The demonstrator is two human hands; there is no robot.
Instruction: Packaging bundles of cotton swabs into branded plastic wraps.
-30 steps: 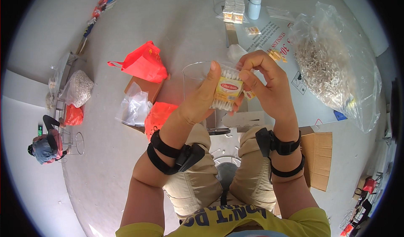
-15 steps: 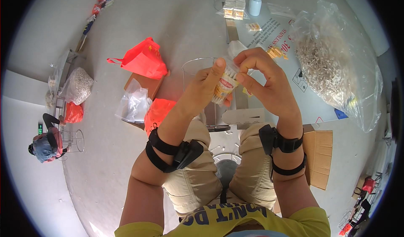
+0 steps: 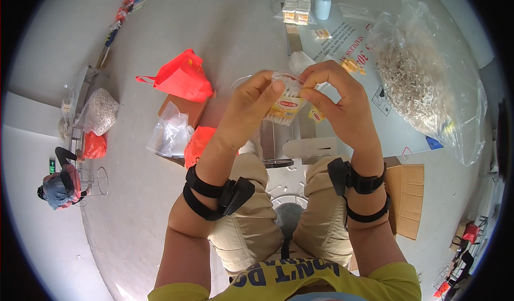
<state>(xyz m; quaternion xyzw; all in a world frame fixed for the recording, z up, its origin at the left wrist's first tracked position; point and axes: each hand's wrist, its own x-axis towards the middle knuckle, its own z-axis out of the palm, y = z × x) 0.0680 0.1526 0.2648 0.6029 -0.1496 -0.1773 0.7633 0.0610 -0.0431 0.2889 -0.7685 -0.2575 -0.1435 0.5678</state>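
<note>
The left hand (image 3: pixel 247 104) has slid up; its closed grip pinches the swab bag (image 3: pixel 286 107) at eleven o'clock, right hand (image 3: pixel 342 104) pinching at one, top held between.

A grey floor (image 3: pixel 134 231) spreads between a white left wall (image 3: pixel 32 151) and a grey-topped table (image 3: pixel 399 132).

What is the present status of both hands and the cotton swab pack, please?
Left hand: gripping cotton swab pack. Right hand: pinching its upper right edge. Pack: slightly tilted, yellow label facing camera. Nothing seen blocking either hand.
</note>
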